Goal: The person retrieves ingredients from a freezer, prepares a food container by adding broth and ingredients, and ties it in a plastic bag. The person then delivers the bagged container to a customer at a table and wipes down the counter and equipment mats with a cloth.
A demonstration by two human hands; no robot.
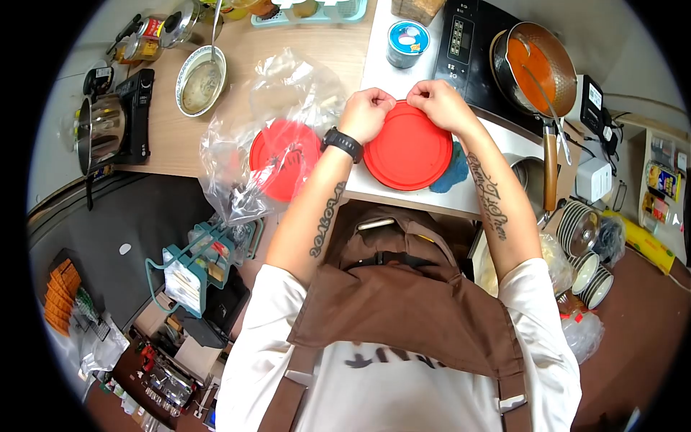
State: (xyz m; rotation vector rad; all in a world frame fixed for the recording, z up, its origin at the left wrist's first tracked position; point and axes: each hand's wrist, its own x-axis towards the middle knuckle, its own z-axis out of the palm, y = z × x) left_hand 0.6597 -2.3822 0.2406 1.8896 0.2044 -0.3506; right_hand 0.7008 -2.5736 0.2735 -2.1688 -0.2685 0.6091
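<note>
Left hand (366, 115): thumb and fingers drawn narrow, pinching the far left rim of a round red lid (408, 147); black watch (342, 145) on the wrist. Right hand (442, 105): likewise narrow, fingertips pinching the far right rim of the same lid, just beside the left hand.

Red lid, one: flat, face up, at the near edge of a white counter (376, 75), directly before the person; whether a container sits beneath cannot be told. Blue cloth (453, 171), one: on the counter, partly beneath or against the lid's right side.

Second red lid (281, 155), one: left of the first, seen through a crumpled clear plastic bag (216, 176), near the edge of a wooden table (174, 147).

Tub (408, 39), one: blue top, upright, beyond the hands. Stove (471, 93), one: black, flat, to the right of the tub. Pan (563, 63), one: on the stove, holding orange-red sauce (529, 92) and a metal ladle (541, 88); wooden handle towards the person.

Bowl (183, 97), one: patterned rim, on the wooden table, with a spoon (215, 29) standing in it. Tray (347, 13), one: pale blue, at the table's far side. Pot (101, 133), one: metal, far left, beside a black burner (137, 115).

Clothing: brown apron (403, 302) over a white shirt (259, 324).
</note>
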